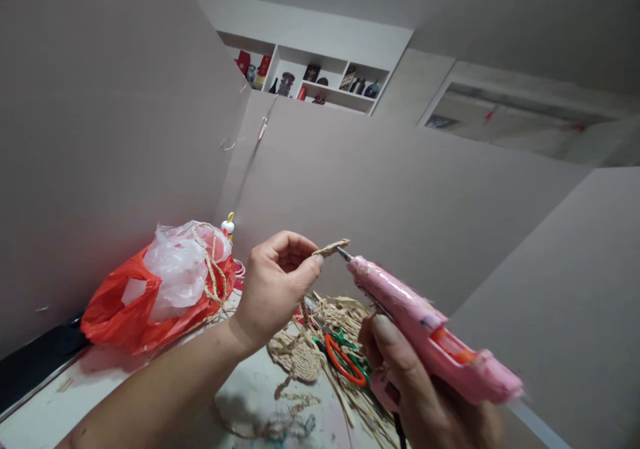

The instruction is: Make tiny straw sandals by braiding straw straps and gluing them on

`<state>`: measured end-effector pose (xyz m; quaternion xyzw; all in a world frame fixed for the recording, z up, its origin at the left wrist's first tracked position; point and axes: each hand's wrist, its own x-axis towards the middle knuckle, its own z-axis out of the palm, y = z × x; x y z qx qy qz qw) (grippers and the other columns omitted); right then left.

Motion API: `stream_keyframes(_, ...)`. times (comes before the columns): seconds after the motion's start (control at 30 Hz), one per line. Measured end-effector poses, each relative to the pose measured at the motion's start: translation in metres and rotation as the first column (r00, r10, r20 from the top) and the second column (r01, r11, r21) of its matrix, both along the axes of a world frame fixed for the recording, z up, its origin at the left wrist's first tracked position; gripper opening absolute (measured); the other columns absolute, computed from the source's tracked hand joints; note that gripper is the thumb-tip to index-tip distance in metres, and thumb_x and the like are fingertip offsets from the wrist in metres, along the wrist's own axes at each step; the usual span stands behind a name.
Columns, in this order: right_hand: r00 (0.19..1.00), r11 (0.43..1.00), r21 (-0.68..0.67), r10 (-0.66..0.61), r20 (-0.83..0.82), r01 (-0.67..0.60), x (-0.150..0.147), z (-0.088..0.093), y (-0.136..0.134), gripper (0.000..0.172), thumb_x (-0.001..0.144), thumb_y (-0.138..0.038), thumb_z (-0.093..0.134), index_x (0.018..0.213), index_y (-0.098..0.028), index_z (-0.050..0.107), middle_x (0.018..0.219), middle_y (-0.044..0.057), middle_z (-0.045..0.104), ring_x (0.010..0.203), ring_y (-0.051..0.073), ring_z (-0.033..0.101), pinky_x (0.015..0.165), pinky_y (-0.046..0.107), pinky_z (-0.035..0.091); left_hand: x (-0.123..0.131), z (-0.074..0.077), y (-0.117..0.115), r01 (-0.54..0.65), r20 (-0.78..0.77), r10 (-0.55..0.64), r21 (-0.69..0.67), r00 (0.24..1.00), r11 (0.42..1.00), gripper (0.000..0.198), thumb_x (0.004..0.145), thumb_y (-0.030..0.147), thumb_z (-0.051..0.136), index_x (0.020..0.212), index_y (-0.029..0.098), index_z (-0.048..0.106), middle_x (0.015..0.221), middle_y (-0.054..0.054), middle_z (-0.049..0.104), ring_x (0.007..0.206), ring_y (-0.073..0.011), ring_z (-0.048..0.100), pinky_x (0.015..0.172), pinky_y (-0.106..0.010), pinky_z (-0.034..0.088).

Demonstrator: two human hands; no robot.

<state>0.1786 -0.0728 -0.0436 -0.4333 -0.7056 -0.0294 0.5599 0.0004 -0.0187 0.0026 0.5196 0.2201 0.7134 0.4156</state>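
Observation:
My left hand (276, 287) is raised above the table, its thumb and forefinger pinched on the end of a thin straw strand (331, 247). My right hand (425, 389) grips a pink glue gun (425, 332) by the handle. The gun's metal nozzle touches the tip of the strand just right of my left fingers. Below the hands, on the table, lie a braided straw coil (297, 359) and loose straw (350, 315).
Orange-handled scissors (345, 362) lie among the straw. A red plastic bag (150, 295) with clear plastic and twine sits at the left, a small glue bottle (229, 224) behind it. Cardboard walls enclose the white table (45, 415). A wall shelf (310, 79) with ornaments hangs high up.

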Motion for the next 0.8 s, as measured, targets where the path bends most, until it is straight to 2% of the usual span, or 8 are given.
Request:
stream_keyframes(0.1, 0.999, 0.997, 0.051, -0.05, -0.008, 0.05, -0.003, 0.001, 0.001, 0.024, 0.086, -0.036, 0.062, 0.106, -0.029, 0.074, 0.107, 0.008, 0.072, 0.086, 0.025, 0.071, 0.063, 0.032, 0.061, 0.0, 0.0, -0.001, 0.001, -0.005, -0.001, -0.002, 1.0, 1.0, 0.006, 0.075, 0.016, 0.068, 0.074, 0.015, 0.062, 0.067, 0.001, 0.061, 0.062, -0.0081, 0.056, 0.056, -0.018, 0.045)
stream_keyframes(0.23, 0.998, 0.995, 0.081, -0.051, -0.029, 0.053, -0.01, 0.005, 0.002, 0.037, 0.087, -0.04, 0.06, 0.123, -0.029, 0.066, 0.103, 0.007, 0.072, 0.075, 0.022, 0.071, 0.055, 0.029, 0.06, -0.001, 0.0, -0.002, 0.013, -0.005, -0.013, -0.007, 1.0, 1.0, 0.007, 0.075, 0.018, 0.069, 0.075, 0.015, 0.063, 0.068, 0.0, 0.062, 0.062, -0.0091, 0.057, 0.056, -0.019, 0.047)
stream_keyframes(0.37, 0.997, 0.998, 0.013, -0.058, -0.042, 0.058, -0.013, 0.013, 0.0, 0.039, 0.088, -0.041, 0.058, 0.125, -0.03, 0.065, 0.087, 0.007, 0.073, 0.056, 0.019, 0.065, 0.039, 0.025, 0.052, -0.001, -0.002, -0.003, 0.064, -0.005, -0.064, -0.024, 0.998, 0.998, 0.008, 0.074, 0.019, 0.071, 0.076, 0.015, 0.065, 0.07, 0.0, 0.064, 0.063, -0.0096, 0.059, 0.057, -0.019, 0.048)
stream_keyframes(0.47, 0.997, 0.999, -0.019, -0.049, -0.063, 0.048, -0.015, 0.018, -0.001, 0.041, 0.088, -0.041, 0.058, 0.128, -0.029, 0.063, 0.075, 0.004, 0.07, 0.046, 0.015, 0.06, 0.033, 0.022, 0.047, -0.002, -0.002, -0.002, 0.094, 0.001, -0.094, -0.032, 0.996, 0.995, 0.007, 0.073, 0.017, 0.072, 0.076, 0.015, 0.066, 0.07, -0.001, 0.065, 0.064, -0.0097, 0.061, 0.058, -0.019, 0.049)
stream_keyframes(0.57, 0.996, 0.999, -0.02, -0.043, -0.075, 0.041, -0.018, 0.019, -0.001, 0.042, 0.089, -0.041, 0.057, 0.129, -0.027, 0.062, 0.07, 0.003, 0.068, 0.044, 0.015, 0.059, 0.031, 0.022, 0.045, -0.002, -0.001, -0.002, 0.105, 0.012, -0.105, -0.034, 0.994, 0.994, 0.007, 0.072, 0.016, 0.072, 0.077, 0.016, 0.067, 0.071, -0.001, 0.067, 0.064, -0.0101, 0.062, 0.059, -0.02, 0.05)
stream_keyframes(0.73, 0.993, 0.999, -0.007, -0.048, -0.103, 0.048, -0.021, 0.019, -0.001, 0.046, 0.088, -0.041, 0.059, 0.132, -0.027, 0.06, 0.08, 0.004, 0.073, 0.06, 0.02, 0.067, 0.044, 0.027, 0.054, -0.002, -0.001, -0.003, 0.125, 0.007, -0.125, -0.022, 0.992, 0.992, 0.008, 0.071, 0.014, 0.071, 0.078, 0.015, 0.068, 0.071, -0.001, 0.067, 0.065, -0.0103, 0.062, 0.06, -0.019, 0.052)
stream_keyframes(0.8, 0.993, 0.999, -0.014, -0.043, -0.107, 0.042, -0.023, 0.021, -0.002, 0.045, 0.089, -0.041, 0.059, 0.132, -0.029, 0.06, 0.08, 0.004, 0.073, 0.056, 0.019, 0.065, 0.042, 0.026, 0.052, -0.002, -0.002, -0.003, 0.12, 0.0, -0.12, -0.017, 0.993, 0.993, 0.007, 0.071, 0.013, 0.071, 0.078, 0.015, 0.068, 0.071, -0.001, 0.067, 0.065, -0.01, 0.062, 0.059, -0.019, 0.051)
